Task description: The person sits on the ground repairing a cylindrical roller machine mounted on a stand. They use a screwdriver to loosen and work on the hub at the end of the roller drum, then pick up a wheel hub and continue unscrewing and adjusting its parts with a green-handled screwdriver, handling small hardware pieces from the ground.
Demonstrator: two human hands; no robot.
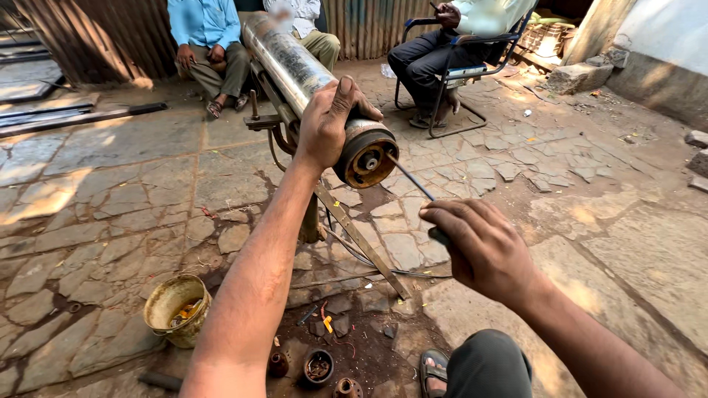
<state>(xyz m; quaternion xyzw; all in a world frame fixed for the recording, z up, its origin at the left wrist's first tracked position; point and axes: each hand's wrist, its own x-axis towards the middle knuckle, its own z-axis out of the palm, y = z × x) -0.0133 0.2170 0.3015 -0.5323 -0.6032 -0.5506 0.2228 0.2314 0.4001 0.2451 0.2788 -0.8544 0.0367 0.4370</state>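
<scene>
Long shiny steel cylinder with rusty end cap [366,157] lies on stand, axis running away from me; my left hand [324,121] clamps its near end, my right hand [483,247] below-right grips thin metal rod [411,179] pointing into cap centre; dented yellow bucket [175,309] on stone floor

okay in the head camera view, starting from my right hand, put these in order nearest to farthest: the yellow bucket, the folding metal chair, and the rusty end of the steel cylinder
From the right hand:
1. Rusty end of the steel cylinder, just up-left, at the rod's tip.
2. Yellow bucket, on the ground far to the left.
3. Folding metal chair, at the top, a person seated in it.
</scene>
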